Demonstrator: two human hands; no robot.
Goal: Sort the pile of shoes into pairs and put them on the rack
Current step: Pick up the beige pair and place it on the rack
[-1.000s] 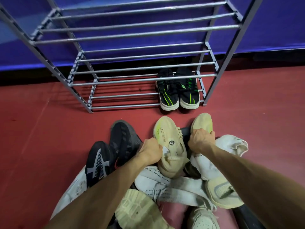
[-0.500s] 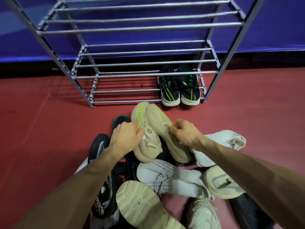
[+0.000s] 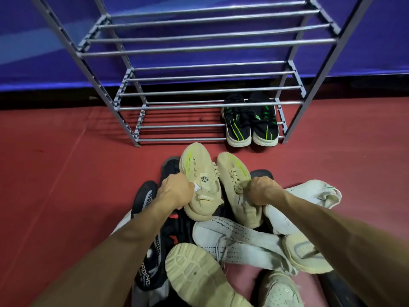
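Two beige knit sneakers with neon-yellow streaks are lifted over the pile, toes toward the rack. My left hand grips the left beige sneaker at its collar. My right hand grips the right beige sneaker at its laces. The grey metal rack stands just ahead, and a black pair with green stripes sits at the right end of its bottom shelf. Below my arms lies the pile: white knit sneakers, black sneakers and a sole-up beige shoe.
The floor is a red mat. A blue wall runs behind the rack. The rack's upper shelves and the left part of the bottom shelf hold nothing.
Both hands have lifted the two beige sneakers out of the pile and turned them side by side, toes toward the rack. The view has moved closer to the rack.
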